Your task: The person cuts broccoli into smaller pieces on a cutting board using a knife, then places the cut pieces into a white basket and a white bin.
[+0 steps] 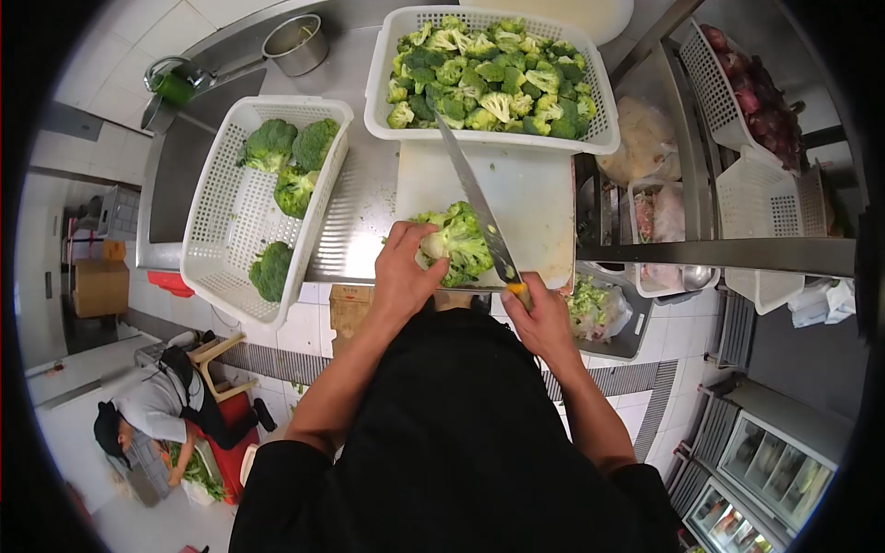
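A head of broccoli (464, 241) lies on the white cutting board (535, 198), with its pale stem side turned up. My left hand (406, 265) grips it from the left, fingers at its upper edge and thumb below. In my right hand (542, 318) is the yellowish handle of a long kitchen knife (479, 198). Its blade slants up and left along the right side of the broccoli, with green bits stuck to it, and the tip reaches the rim of a white basket (387, 131). Cut broccoli florets (498, 78) fill that basket behind the board.
Left of the board, a white perforated basket (217, 198) holds several whole broccoli heads (270, 270). A steel pot (295, 44) stands at the back. Below the board's right edge sits a grey bin of trimmings (595, 309). A metal shelf (701, 253) borders the right. Another person (152, 401) crouches lower left, handling greens.
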Tool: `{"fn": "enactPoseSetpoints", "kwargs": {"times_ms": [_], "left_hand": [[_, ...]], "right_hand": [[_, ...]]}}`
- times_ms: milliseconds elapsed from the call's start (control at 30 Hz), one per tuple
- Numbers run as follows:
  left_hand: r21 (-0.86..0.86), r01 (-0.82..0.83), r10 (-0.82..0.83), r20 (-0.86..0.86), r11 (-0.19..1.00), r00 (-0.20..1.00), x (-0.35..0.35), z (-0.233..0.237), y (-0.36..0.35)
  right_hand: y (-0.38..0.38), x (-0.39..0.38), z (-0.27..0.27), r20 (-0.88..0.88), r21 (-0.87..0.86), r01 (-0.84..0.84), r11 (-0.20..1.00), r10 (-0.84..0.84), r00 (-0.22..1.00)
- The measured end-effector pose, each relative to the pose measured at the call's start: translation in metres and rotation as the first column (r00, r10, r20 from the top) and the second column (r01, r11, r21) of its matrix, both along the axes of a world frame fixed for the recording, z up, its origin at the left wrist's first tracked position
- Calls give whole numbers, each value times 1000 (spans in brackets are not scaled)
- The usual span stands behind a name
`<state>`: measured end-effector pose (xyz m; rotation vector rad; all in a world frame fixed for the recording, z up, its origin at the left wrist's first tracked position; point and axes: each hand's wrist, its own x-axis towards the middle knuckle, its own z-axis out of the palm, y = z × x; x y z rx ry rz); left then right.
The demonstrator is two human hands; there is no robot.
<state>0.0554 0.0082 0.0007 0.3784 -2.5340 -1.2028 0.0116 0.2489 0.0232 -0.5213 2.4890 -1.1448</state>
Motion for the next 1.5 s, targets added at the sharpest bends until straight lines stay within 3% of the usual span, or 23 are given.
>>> {"fn": "enactPoseSetpoints", "kwargs": {"times_ms": [300,467,667,800,867,1033,1100,1233,1300,1500], "left_hand": [[-163,-76,80,16,984,997,14,-14,53],[-179,-106,109,5,978,994,14,-12,63],[-157,-91,93,4,983,996,15,-24,54],[-110,-136,134,-28,985,991,11,-23,50],[-142,-153,145,-64,978,987,10,-23,46],[-134,-161,153,-71,978,986,9,-22,39],[-111,-169,169,-9,979,986,9,-18,37],[-96,-165,164,-21,982,986,10,-23,38],[-115,-208,202,-62,971,977,10,-25,39],[-148,-162,169,39,976,985,13,-18,31]], "right_hand": [[-11,-36,-25,-44,-53,-136,989,134,990],[-11,-40,-24,-139,-264,-83,961,48,989],[-22,-59,-48,-101,6,-302,953,301,948],[-28,-49,-53,-170,-80,-196,977,180,969],[-27,-45,-54,-59,-124,-34,992,27,998],[-21,-43,-31,-65,-145,-8,989,-1,998],[-24,-35,-22,-125,-276,-5,961,-30,992],[-35,-29,-48,-140,-231,-31,972,-1,990],[-41,-37,-56,-135,-5,-183,983,181,974],[-44,-43,-52,-139,-42,-232,972,224,965]]}}
